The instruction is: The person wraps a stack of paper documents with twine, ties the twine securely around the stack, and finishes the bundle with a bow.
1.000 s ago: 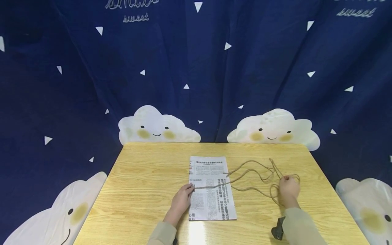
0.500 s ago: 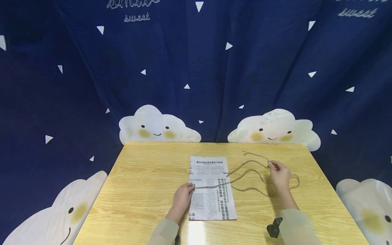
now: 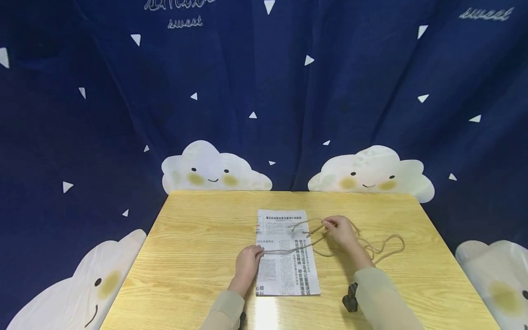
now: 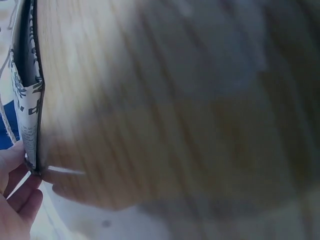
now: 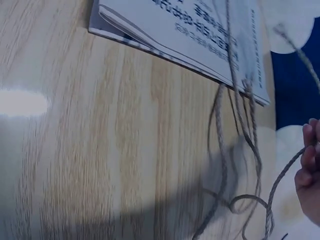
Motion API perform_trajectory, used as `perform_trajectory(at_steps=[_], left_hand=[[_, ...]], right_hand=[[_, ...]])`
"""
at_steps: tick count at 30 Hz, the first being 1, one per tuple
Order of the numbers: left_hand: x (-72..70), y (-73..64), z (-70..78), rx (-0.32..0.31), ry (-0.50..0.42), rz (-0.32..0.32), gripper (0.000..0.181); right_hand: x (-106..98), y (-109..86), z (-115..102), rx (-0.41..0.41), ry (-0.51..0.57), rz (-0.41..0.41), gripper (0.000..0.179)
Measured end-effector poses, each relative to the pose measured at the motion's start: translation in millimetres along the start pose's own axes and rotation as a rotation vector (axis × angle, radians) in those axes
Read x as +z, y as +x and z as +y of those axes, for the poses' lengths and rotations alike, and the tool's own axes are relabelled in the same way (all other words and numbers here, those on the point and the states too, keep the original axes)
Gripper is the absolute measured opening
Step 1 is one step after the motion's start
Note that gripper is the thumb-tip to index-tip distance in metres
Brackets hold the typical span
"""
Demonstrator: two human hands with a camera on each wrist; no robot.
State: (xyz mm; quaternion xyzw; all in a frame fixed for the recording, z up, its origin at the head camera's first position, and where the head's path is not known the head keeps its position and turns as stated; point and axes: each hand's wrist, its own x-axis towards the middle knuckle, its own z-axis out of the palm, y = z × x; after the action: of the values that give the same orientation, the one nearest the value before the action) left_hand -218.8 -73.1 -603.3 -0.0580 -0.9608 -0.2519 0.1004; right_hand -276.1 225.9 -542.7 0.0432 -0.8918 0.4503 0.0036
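Note:
A folded newspaper [image 3: 274,275] lies near the middle of the table, with a thin brown rope [image 3: 284,251] running across it. At the paper's left edge, my left hand [image 3: 247,263] pinches the newspaper together with the rope's end; the left wrist view shows the thumb above and fingers below the folded edge [image 4: 31,120]. My right hand [image 3: 340,230] pinches another stretch of the rope between thumb and fingers, raised just right of the newspaper. From those fingers a free end extends left over the paper. In the right wrist view, several strands [image 5: 220,145] trail over the wood.
Loose loops of the rope [image 3: 396,236] spread over the wooden table [image 3: 198,238] right of the newspaper. A dark blue curtain [image 3: 231,68] with cloud prints hangs behind the table. A black wrist camera [image 3: 350,298] sits by the right sleeve.
My right hand, lifting a free rope end, has moved up and then left from the loops toward the newspaper. My left hand stays at the paper's left edge.

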Motion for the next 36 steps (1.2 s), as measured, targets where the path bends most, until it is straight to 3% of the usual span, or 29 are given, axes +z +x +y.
perform_trajectory(at_steps=[6,13,16,21,25,32,36], left_hand=[[0.3,0.0,-1.2,-0.036,-0.050,-0.009,0.007],[-0.9,0.2,-1.1,-0.046,-0.061,-0.010,0.009],[-1.4,-0.1,-0.8,-0.046,-0.063,-0.008,0.010],[-2.5,-0.7,-0.8,-0.057,-0.063,-0.015,0.009],[-1.9,-0.5,-1.1,-0.042,-0.058,-0.002,0.008],[-1.1,0.1,-0.8,-0.055,-0.059,-0.008,0.010],[-1.5,0.0,-1.3,-0.052,-0.063,-0.021,0.010]], right_hand=[[16.3,5.2,-0.3,-0.047,-0.130,-0.105,0.019],[38.9,8.0,-2.2,-0.060,-0.342,-0.172,0.014],[47.6,6.8,-7.1,-0.141,-0.388,-0.188,0.011],[61.2,3.6,-12.3,-0.343,-0.456,-0.211,0.008],[70.3,-1.0,-12.4,-0.415,-0.444,-0.239,0.009],[77.9,-7.8,-13.4,-0.377,-0.323,-0.322,0.009],[72.4,-8.9,-12.9,-0.323,-0.256,-0.249,0.012]])
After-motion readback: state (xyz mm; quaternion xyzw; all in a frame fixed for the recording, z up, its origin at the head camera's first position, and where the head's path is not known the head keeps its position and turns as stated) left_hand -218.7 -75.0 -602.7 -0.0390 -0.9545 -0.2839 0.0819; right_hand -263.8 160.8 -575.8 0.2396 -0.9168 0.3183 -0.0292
